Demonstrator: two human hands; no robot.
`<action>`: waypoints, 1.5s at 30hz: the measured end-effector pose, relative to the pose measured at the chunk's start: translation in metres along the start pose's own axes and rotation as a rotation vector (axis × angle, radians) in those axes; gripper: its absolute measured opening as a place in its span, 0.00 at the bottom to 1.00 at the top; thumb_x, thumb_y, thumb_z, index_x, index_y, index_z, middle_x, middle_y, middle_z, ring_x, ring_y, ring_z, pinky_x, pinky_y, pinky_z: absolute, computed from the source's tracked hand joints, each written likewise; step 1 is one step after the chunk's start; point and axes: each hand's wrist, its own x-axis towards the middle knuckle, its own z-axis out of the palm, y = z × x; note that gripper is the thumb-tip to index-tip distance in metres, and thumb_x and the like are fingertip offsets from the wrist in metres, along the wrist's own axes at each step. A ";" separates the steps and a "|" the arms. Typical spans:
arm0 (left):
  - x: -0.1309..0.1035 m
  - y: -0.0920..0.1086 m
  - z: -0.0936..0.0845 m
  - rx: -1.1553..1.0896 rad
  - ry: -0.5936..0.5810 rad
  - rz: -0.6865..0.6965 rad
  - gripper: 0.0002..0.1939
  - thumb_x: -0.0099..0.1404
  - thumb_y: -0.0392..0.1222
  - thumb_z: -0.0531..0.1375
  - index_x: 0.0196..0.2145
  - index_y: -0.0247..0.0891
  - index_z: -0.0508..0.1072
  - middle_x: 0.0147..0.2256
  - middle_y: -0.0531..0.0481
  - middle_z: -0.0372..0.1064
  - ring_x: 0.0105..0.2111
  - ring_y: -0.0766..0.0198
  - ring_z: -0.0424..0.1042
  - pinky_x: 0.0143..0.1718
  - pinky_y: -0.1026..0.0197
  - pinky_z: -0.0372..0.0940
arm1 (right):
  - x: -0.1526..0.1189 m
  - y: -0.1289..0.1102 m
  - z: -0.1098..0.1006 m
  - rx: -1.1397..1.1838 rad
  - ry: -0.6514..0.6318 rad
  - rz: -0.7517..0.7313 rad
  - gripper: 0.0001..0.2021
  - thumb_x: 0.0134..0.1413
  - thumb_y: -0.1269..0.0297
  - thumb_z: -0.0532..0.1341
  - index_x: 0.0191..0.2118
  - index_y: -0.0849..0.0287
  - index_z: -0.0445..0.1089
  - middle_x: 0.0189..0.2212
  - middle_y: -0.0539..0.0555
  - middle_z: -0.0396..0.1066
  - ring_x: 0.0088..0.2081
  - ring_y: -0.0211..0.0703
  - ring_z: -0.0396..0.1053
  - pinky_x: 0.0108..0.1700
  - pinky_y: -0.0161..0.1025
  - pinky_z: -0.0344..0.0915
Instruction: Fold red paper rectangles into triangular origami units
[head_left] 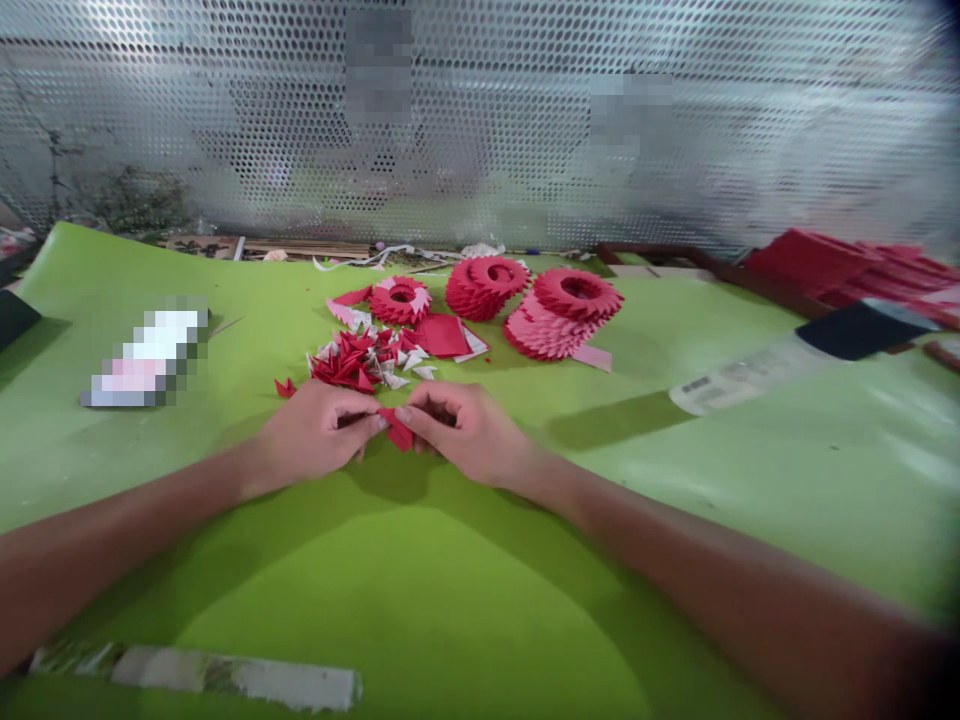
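A small folded piece of red paper (400,431) is pinched between my two hands above the green table. My left hand (319,428) grips its left edge with thumb and finger. On the other side, my right hand (466,430) holds it the same way, thumb on top. Just beyond my hands lies a pile of folded red and white paper triangles (349,362). Behind that are a small red and pink paper ring (400,299), a red stacked paper ring (487,287) and a taller red and pink one (564,312). Red paper squares (442,336) lie beside the pile.
A blurred-out phone-like object (146,358) lies at left. To the right is a clear bottle with a dark cap (795,350). Red paper stacks (817,265) sit at far right. A torn, whitish strip (240,676) lies at the near edge. A perforated metal panel (480,130) stands behind.
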 end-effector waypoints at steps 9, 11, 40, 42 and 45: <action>0.001 0.003 -0.006 0.017 -0.077 0.038 0.19 0.70 0.47 0.55 0.26 0.34 0.75 0.23 0.50 0.75 0.17 0.71 0.64 0.19 0.68 0.52 | -0.001 0.000 0.001 -0.045 0.078 -0.124 0.13 0.66 0.58 0.59 0.31 0.60 0.69 0.26 0.48 0.68 0.25 0.34 0.61 0.28 0.33 0.56; 0.000 0.002 -0.007 0.004 -0.078 0.066 0.20 0.70 0.49 0.54 0.27 0.34 0.75 0.23 0.50 0.75 0.17 0.71 0.63 0.18 0.68 0.51 | -0.001 0.001 0.001 -0.057 0.090 -0.133 0.13 0.66 0.59 0.59 0.32 0.60 0.69 0.26 0.48 0.69 0.25 0.34 0.62 0.28 0.33 0.56; 0.004 0.000 -0.014 -0.086 -0.138 -0.046 0.18 0.65 0.53 0.61 0.31 0.35 0.79 0.25 0.50 0.75 0.18 0.71 0.61 0.19 0.68 0.51 | 0.000 0.002 0.001 0.012 0.041 -0.054 0.12 0.64 0.55 0.62 0.35 0.59 0.74 0.26 0.50 0.72 0.24 0.35 0.63 0.24 0.34 0.55; 0.004 0.002 -0.013 -0.072 -0.129 -0.046 0.18 0.66 0.53 0.60 0.29 0.35 0.79 0.25 0.51 0.75 0.18 0.71 0.61 0.19 0.68 0.52 | 0.000 0.003 0.001 0.029 0.030 -0.059 0.13 0.63 0.55 0.63 0.34 0.59 0.74 0.26 0.49 0.72 0.23 0.34 0.62 0.24 0.33 0.54; 0.003 0.003 -0.013 -0.076 -0.140 -0.075 0.18 0.66 0.53 0.61 0.31 0.35 0.79 0.25 0.51 0.75 0.19 0.70 0.62 0.20 0.68 0.54 | 0.000 0.003 0.001 0.041 0.021 -0.060 0.13 0.63 0.55 0.63 0.33 0.60 0.73 0.24 0.49 0.70 0.23 0.34 0.61 0.24 0.33 0.54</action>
